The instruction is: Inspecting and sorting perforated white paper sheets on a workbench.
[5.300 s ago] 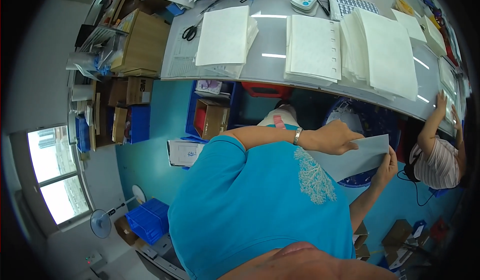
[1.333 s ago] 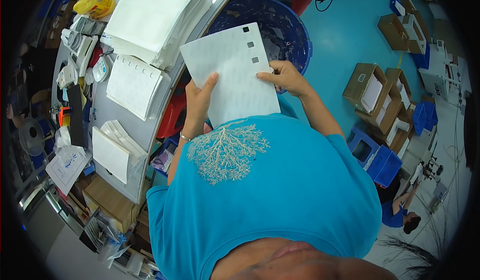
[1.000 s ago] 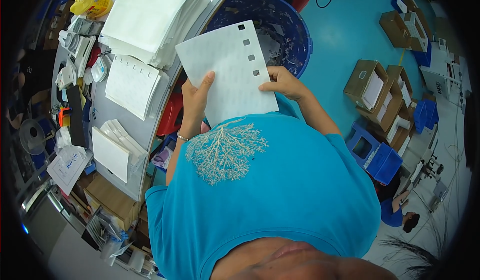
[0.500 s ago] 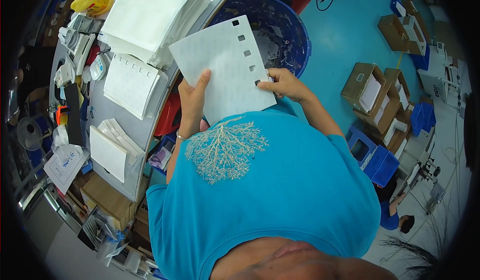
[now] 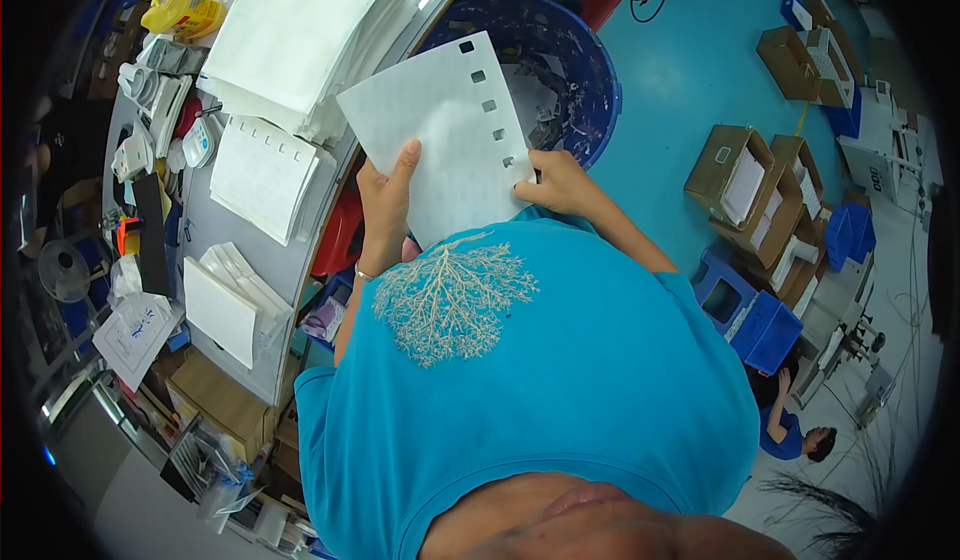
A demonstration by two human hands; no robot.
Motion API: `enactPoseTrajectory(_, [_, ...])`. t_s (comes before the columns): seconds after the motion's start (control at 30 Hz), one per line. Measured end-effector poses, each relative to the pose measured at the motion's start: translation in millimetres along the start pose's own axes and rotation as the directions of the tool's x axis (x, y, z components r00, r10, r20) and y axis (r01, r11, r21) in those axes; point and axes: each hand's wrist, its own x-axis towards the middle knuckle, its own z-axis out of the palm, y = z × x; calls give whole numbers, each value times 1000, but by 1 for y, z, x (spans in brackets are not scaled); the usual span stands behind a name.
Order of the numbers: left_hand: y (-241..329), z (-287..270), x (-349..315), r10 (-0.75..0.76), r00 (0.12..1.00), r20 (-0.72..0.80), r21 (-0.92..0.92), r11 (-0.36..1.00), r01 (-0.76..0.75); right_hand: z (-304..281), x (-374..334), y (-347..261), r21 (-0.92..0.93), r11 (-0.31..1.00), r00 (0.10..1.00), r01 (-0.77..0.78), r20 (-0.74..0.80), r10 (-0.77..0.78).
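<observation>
R hand [image 5: 558, 185] slid lower since prev frame, pinching R edge of white square-holed paper sheet [image 5: 450, 135] before blue-shirted torso [image 5: 560, 360]; L hand [image 5: 386, 200] clamped opp. edge, thumb atop. Steady L hold prob. helped.

You wear a short-sleeved bright blue shirt [image 5: 590, 360], its front bearing a pale branching tree [image 5: 455, 300], and a silvery left-wrist bracelet [image 5: 363, 274].
</observation>
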Motion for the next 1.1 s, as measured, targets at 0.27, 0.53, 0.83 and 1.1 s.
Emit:
enactPoseTrajectory(0.27, [1, 5, 0, 1, 999, -34, -20, 1000, -2, -4, -12, 14, 717, 543, 896, -437, 294, 332])
enactPoseTrajectory(0.53, [1, 5, -4, 19, 999, -51, -44, 999, -21, 1, -16, 30, 889, 173, 902, -425, 399, 164])
enactPoseTrajectory(0.83, [-5, 5, -8, 22, 1000, -1, -51, 998, -22, 1, 21, 34, 916, 243, 905, -321, 221, 363])
enactPoseTrajectory(1.1, [-4, 3, -13, 38, 999, 0, -75, 996, -38, -3, 19, 23, 949, 235, 973, -210, 179, 148])
